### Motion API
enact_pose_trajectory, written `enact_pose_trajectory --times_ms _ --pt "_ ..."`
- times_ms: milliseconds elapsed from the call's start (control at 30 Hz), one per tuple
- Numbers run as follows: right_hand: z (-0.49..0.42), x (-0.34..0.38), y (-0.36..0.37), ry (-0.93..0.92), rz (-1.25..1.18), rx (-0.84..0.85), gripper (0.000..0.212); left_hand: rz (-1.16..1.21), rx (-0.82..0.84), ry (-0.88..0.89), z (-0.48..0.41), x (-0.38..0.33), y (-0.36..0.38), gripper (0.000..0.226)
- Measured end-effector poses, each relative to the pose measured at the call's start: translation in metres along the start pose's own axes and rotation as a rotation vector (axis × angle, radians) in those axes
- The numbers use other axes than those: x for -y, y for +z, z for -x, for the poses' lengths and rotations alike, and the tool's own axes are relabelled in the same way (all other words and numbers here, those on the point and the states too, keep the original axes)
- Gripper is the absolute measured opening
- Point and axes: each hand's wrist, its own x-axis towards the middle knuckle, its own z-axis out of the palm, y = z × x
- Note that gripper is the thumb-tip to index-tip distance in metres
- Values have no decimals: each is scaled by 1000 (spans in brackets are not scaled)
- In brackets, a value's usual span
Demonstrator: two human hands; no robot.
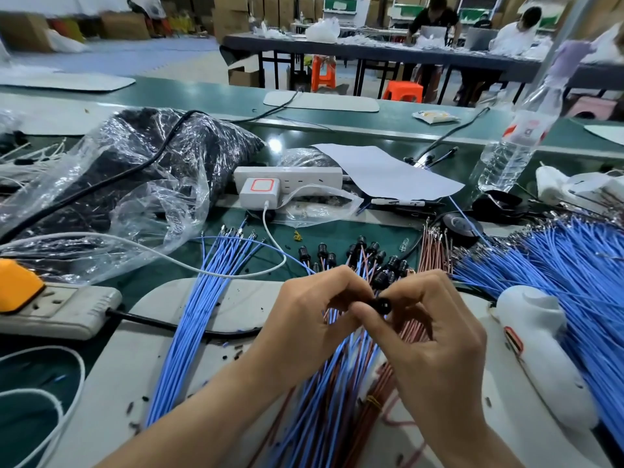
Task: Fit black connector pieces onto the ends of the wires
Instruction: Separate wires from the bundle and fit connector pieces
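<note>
A skewed push is probably risking a bent wire end or a half-seated fit, as the left hand (304, 309) and right hand (435, 327) are each closing a pinching grip on the small, round, glossy black connector (382, 304) just above the blue and brown wires (337, 383) lying on the table (354, 231).

It was a factory assembly hall. A long green counter (209, 96) carried loose blue wires (574, 265) heaped at 3 o'clock, black connectors (371, 251) near the middle and a clear bag (135, 157) of dark parts at 10 o'clock. At 12 o'clock stood stacked cartons (233, 15), orange stools (324, 74) and two people (435, 18) working at another counter (371, 50).
</note>
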Motion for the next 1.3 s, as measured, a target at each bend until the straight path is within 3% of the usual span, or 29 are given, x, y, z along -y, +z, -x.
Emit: enact_pose_trajectory --times_ms 233,533,667,767,867,933,1000,1133,1300 --pt "2 1 2 46 -26 -4 21 3 24 -3 1 3 1 10" --pt "7 0 3 -71 75 -33 27 -3 146 -42 -2 3 -2 19" --pt "7 -6 6 19 37 12 24 -48 152 -87 3 11 -1 12" --pt "4 -5 7 126 -31 74 33 -32 150 -134 4 16 -1 13" --pt "-3 -7 1 100 -71 114 18 -16 82 -141 2 16 -2 16" --pt "-12 -15 -11 179 -81 80 11 -3 51 -135 1 15 -2 25" --pt "-22 -31 -27 323 94 79 23 -23 16 -125 0 13 -4 31" --pt "-28 -58 -44 633 622 373 41 25 28 -162 -2 10 -4 32" --pt "-28 -68 -42 704 665 428 39 -14 57 -118 -3 7 -4 23"
